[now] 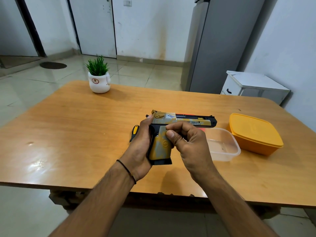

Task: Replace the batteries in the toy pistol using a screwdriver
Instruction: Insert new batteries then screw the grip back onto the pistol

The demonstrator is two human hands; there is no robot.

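Item one, toy pistol [181, 120]: gold and grey with a black frame; I see it at the centre of the frame, over the table [68, 134], muzzle toward the right edge, grip toward the bottom edge.

Item two, left hand [139, 146]: fingers curled round the back of the grip, clamped on the toy pistol; a dark thread band sits on the wrist.

Item three, right hand [191, 144]: thumb and forefinger pinch the cover plate [161, 132] on the near side of the grip, at its upper part; I cannot tell whether the plate is seated or lifted.

Item four, screwdriver [135, 131]: black and yellow handle, lying on the table just left of the left hand, mostly hidden behind it; the tip is out of my sight.

Item five, clear tub [224, 146]: open, on the table right of centre, partly behind the right hand.

Item six, orange box [253, 132]: lidded, just beside the clear tub, toward the right edge.

Item seven, potted plant [99, 79]: white pot, far table edge, upper left of centre.
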